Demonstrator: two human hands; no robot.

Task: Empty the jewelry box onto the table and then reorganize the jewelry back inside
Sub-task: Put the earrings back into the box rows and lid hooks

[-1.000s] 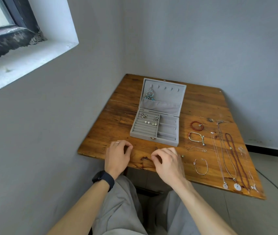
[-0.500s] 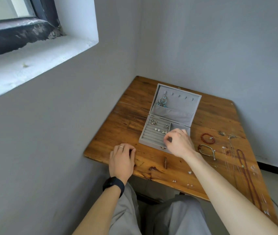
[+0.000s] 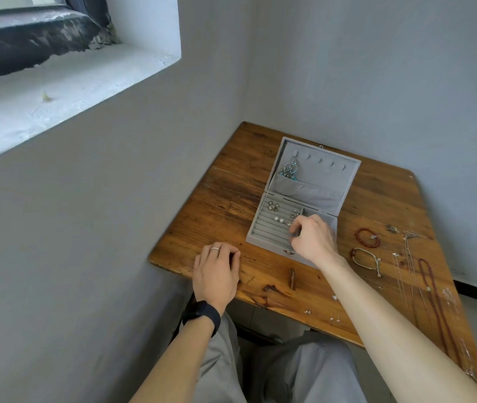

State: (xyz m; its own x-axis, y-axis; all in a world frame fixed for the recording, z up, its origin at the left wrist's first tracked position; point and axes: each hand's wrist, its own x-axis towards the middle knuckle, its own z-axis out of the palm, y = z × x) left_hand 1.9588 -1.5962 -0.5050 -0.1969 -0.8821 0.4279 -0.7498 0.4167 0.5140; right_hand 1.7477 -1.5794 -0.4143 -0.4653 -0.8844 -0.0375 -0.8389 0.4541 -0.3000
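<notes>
Shows the open jewelry box (image 3: 328, 174) right of frame centre on the table (image 3: 225, 205), right hand (image 3: 312, 239) curled over its ring rolls (image 3: 266, 232), pinch contents indiscernible, left hand (image 3: 216, 269) resting loosely curled below centre; suggests tiny, light, slippery earrings (image 3: 278, 219) best pinched by fingertips.

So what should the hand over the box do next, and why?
Probably seat whatever it pinches into the ridged rows and let go. The right hand has its fingertips curled down onto those rows of the jewelry box, beside earrings already set there; what it pinches is too small to see. More tiny earrings lie waiting near the front edge of the table.
</notes>
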